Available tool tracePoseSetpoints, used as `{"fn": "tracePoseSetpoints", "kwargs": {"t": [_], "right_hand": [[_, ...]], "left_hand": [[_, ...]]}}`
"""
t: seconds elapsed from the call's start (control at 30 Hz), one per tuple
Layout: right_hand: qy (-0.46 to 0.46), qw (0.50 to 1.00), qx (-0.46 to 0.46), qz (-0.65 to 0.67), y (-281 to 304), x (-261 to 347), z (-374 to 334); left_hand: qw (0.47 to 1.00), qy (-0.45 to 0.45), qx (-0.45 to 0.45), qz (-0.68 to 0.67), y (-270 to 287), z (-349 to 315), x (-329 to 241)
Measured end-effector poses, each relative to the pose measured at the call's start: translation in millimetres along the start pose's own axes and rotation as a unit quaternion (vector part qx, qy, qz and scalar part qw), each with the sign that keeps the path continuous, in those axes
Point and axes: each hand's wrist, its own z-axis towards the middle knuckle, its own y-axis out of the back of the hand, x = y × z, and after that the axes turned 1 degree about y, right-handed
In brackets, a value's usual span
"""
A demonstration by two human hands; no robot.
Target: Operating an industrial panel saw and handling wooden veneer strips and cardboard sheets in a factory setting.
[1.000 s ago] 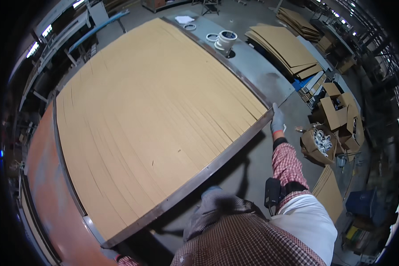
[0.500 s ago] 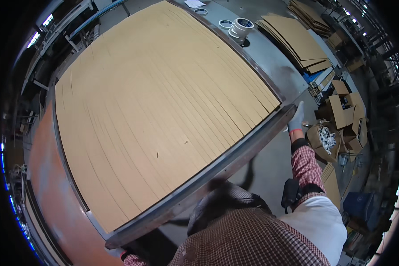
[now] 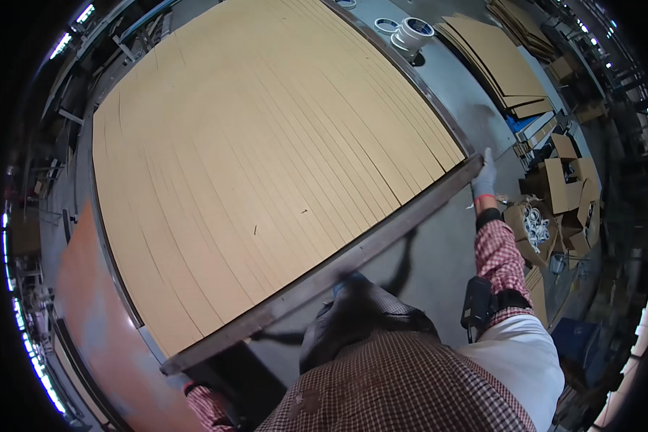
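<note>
A long, dark brown bar (image 3: pixel 353 258) runs along the near edge of a wide layer of tan cardboard strips (image 3: pixel 252 144), which lie side by side on the table. At its right end, my right hand (image 3: pixel 486 176) in a grey glove grips the bar, thumb pointing up. My left hand (image 3: pixel 178 380) is at the opposite end, mostly hidden beside the bar, with its fingers out of sight. The bar lies close against the ends of the strips. Two small dark marks show on the cardboard.
Rolls of white tape (image 3: pixel 412 36) stand on the grey surface past the right rail. Stacked cardboard sheets (image 3: pixel 493 61) lie at the far right. Open cardboard boxes (image 3: pixel 565 187) and a box of white scraps (image 3: pixel 533 227) sit right of my arm. An orange-brown panel (image 3: pixel 93 288) is at left.
The bar has moved in against the near ends of the cardboard strips, both hands going with it. The grey strip between bar and cardboard has mostly vanished. The view has shifted slightly.
</note>
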Motion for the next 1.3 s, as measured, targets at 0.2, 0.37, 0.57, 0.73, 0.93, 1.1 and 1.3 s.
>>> {"fn": "tracePoseSetpoints", "kwargs": {"t": [0.2, 0.37, 0.57, 0.73, 0.93, 1.1, 1.3], "right_hand": [[0.242, 0.958, -0.089, -0.126, 14.2, -5.0, 22.0], [0.056, 0.997, 0.028, 0.043, -15.3, -16.3, -1.5], [0.098, 0.994, 0.046, 0.02, -29.2, -24.0, 24.0], [0.182, 0.983, -0.027, 0.002, -0.7, 20.3, 55.3], [0.048, 0.987, 0.076, 0.131, -52.1, -2.7, 4.2], [0.082, 0.994, -0.04, 0.055, -35.7, -13.7, 40.5], [0.093, 0.996, -0.016, 0.008, -69.8, -9.2, 3.0]], "left_hand": [[0.998, 0.018, -0.007, -0.063, -21.1, -0.1, -84.1], [0.997, 0.04, -0.034, -0.049, -5.7, 10.0, -75.5], [0.997, 0.055, -0.029, -0.036, 1.8, 32.4, -56.8], [0.99, -0.002, -0.051, -0.129, -64.0, 14.1, -88.3], [0.983, 0.126, 0.001, -0.137, -37.2, 47.7, -31.2], [0.97, 0.121, -0.04, -0.209, -58.8, 61.7, -34.0], [0.968, -0.046, 0.218, 0.116, -73.1, 81.6, -45.2]]}}
